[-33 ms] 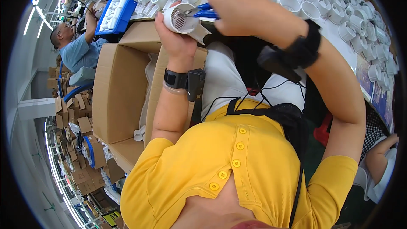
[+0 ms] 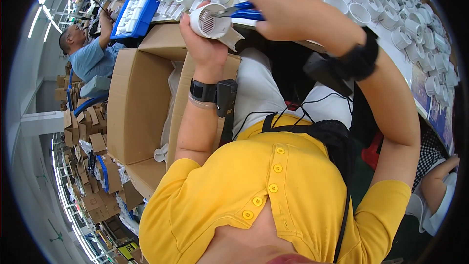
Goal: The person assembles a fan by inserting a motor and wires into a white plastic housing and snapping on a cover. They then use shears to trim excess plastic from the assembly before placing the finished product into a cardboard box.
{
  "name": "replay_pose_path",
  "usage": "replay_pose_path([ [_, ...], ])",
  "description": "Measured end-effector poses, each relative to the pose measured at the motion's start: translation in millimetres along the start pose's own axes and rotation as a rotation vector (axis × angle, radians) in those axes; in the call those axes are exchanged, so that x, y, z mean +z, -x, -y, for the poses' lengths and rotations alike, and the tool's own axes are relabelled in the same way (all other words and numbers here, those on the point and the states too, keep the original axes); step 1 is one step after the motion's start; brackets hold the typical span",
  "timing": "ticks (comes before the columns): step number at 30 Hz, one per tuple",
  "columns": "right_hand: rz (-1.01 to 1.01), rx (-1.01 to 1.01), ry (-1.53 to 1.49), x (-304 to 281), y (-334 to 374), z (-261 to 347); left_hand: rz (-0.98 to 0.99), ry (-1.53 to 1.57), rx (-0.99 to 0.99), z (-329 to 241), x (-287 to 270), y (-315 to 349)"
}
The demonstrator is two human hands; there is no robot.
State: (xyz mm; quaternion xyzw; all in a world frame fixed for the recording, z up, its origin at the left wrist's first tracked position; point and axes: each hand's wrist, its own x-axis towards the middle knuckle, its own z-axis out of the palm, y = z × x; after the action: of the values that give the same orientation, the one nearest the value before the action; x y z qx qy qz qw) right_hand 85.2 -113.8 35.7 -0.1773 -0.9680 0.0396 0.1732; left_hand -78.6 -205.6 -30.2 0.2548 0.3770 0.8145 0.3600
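Note:
My left hand [image 2: 205, 49] is closed around a white round plastic housing [image 2: 199, 21], its open end facing me. Slots show in the floor of the housing, and a flat white tab sticks out below it. Blue-handled pliers [image 2: 248, 12] are gripped in my right hand [image 2: 288, 12], coming in from the right. Their metal jaws reach inside the housing near its slotted floor. What the jaw tips touch is too small to make out. Both wrists carry black strapped devices.
Many white round housings [image 2: 374, 7] cover the white table [image 2: 337, 32]. A blue bin [image 2: 141, 19] of white parts stands at the far left. An open cardboard box [image 2: 128, 107] sits by my left arm. One person [image 2: 93, 56] sits at left, another [image 2: 438, 186] at right.
My right hand and the pliers have moved slightly to the right. The jaws are still inside the housing, which my left hand keeps in nearly the same place.

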Motion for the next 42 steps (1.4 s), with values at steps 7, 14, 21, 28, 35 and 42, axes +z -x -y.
replay_pose_path([
  [7, 0.047, -0.047, -0.213, 27, 51, -30, 0.055, 0.079, -0.077, -1, -5, 1],
  [14, 0.152, 0.149, -0.728, 34, 85, -40, 0.287, -0.926, 0.481, -19, 4, 12],
  [21, -0.092, 0.275, -0.893, 46, 100, -30, 0.222, -0.345, 0.051, -22, 15, 21],
  [28, -0.282, 0.264, -0.868, 68, 96, 11, 0.156, -0.008, -0.171, -14, 10, 26],
  [35, -0.343, 0.086, -0.649, 64, 84, 29, 0.26, 0.048, -0.228, -18, 2, 29],
  [42, -0.4, 0.097, -0.352, 39, 82, 32, 0.114, -0.105, -0.158, -7, 13, 34],
])
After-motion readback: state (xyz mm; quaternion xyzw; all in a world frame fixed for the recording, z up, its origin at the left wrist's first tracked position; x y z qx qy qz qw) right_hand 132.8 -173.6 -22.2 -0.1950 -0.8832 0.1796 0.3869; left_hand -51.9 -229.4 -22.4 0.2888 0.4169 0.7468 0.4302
